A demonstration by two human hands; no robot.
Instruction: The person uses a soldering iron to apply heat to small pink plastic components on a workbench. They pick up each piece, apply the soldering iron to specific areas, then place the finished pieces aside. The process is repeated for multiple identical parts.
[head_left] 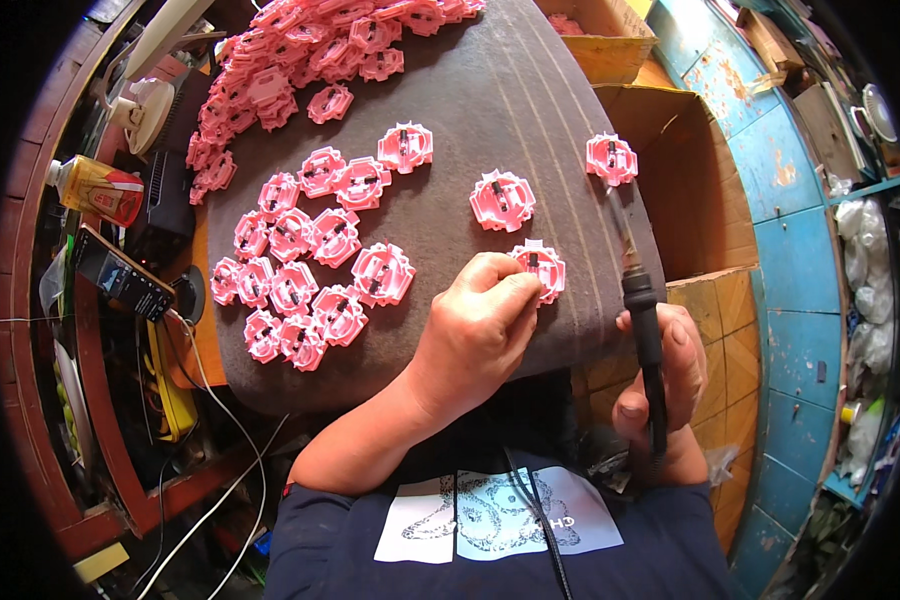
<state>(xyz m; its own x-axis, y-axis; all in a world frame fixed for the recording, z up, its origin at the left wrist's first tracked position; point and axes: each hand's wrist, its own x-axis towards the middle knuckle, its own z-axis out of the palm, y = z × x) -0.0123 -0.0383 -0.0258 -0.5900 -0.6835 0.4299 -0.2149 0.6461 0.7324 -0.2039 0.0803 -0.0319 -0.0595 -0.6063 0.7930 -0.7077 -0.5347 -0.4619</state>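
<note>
My left hand [480, 318] is closed in a pinch at the left edge of a pink plastic part [547, 268] with a small black piece in its middle. The fingertips hide part of that edge. In my right hand [675, 362] is a soldering iron [643, 318] with a black handle, held upright along the fingers. Its metal tip reaches up to the lower edge of another pink part [611, 158] at the right side of the dark work surface [450, 120]. A third pink part [502, 200] lies just beyond my left hand.
Several pink parts [292, 288] lie grouped at the left, and a large heap [270, 85] fills the far left. Cardboard boxes [705, 190] stand beyond the right edge. A phone [125, 272], a bottle [100, 190] and white cables [240, 400] are at the left.
</note>
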